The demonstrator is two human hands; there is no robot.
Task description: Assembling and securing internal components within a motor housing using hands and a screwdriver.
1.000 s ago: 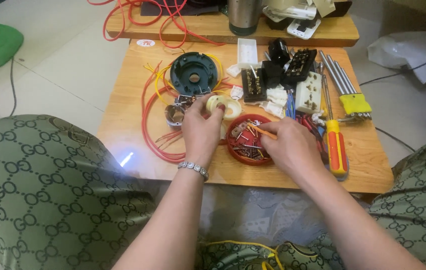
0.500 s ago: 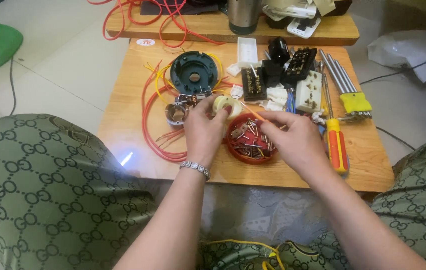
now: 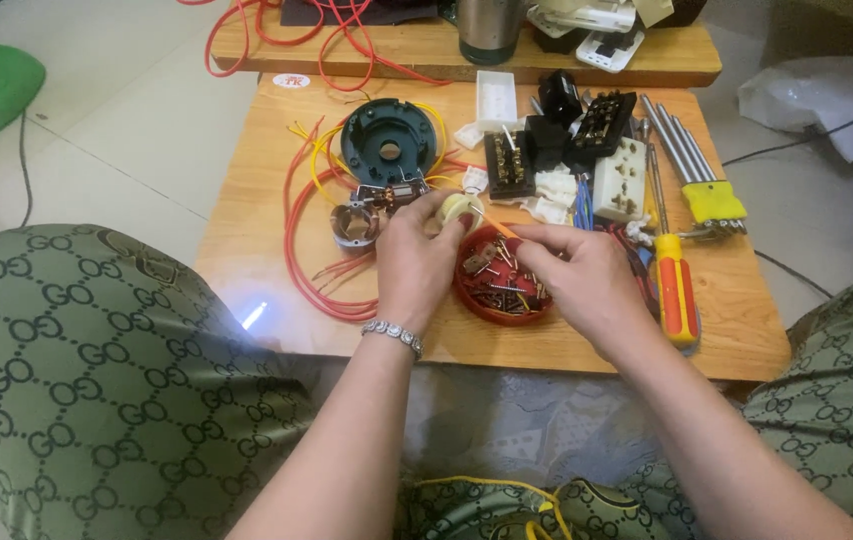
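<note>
Centrally, left hand [image 3: 417, 262] grips tape roll [image 3: 457, 208] above table [image 3: 247, 230]. Right hand [image 3: 587, 280] pinches thin orange piece [image 3: 500, 224], possibly wire, over red dish [image 3: 502, 285] of screws. Screwdriver [image 3: 677, 290] just beside.

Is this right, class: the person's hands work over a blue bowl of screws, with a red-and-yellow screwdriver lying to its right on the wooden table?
Not quite. In the head view the bowl of screws is red, not blue. The rest holds: the left hand and right hand work over it, the screwdriver lies to its right on the wooden table.
</note>
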